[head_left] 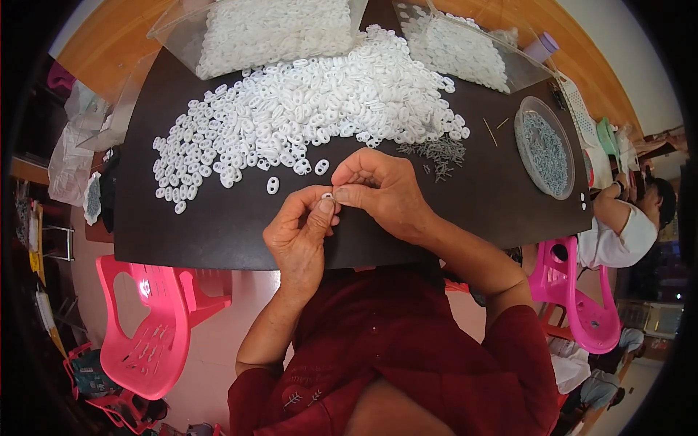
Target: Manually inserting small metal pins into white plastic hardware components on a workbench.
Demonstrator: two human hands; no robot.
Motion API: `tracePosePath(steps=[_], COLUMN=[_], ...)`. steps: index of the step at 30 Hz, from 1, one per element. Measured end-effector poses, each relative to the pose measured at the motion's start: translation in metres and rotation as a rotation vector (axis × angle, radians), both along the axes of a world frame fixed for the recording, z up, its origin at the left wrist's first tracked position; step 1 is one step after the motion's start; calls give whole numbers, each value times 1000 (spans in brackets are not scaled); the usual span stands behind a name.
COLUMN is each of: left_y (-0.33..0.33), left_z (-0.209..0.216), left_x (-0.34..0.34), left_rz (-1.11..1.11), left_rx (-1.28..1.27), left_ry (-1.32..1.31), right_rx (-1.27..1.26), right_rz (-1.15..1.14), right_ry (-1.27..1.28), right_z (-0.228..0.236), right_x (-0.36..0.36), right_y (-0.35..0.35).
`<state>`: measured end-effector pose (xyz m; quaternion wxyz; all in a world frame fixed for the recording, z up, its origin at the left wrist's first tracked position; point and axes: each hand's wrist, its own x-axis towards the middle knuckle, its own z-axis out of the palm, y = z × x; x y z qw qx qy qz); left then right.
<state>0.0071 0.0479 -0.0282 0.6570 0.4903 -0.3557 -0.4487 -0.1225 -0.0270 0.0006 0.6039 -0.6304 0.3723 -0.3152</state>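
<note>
Between the fingertips of my left hand (297,229) is a small white oval plastic piece (327,195), mostly covered by thumb and finger. My right hand (384,190) meets it there, thumb and forefinger pinched together at the piece's edge; what they grip is too small to make out. Just beyond my hands lie two loose white oval pieces with two holes each, one single piece (273,185) and another piece (322,167). Behind them spreads a big heap of the same white pieces (305,102). A small pile of dark grey screws (440,152) lies at the heap's right end.
Two clear bins of white pieces, a large bin (276,36) and a smaller bin (458,47), stand at the back. A round tray (522,149) of grey screws sits right on the dark table (218,232). Pink chairs (149,327) flank me; another person (618,229) sits at right.
</note>
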Motion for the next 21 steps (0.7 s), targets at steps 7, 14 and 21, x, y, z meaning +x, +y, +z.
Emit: tracePosePath(steps=[7,14,21], left_y=[1,1,-2], left_z=[0,-5,-2], left_x=[-2,-4,-3], left_rz=[27,77,45], left_rx=[1,-22,26], left_ry=[12,-140,50], right_rx=[-96,-114,-27], right_rz=[-50,-83,22], right_ry=[33,64,-109], right_z=[-3,-5,-10], right_x=[3,5,-2], right_y=[5,9,0])
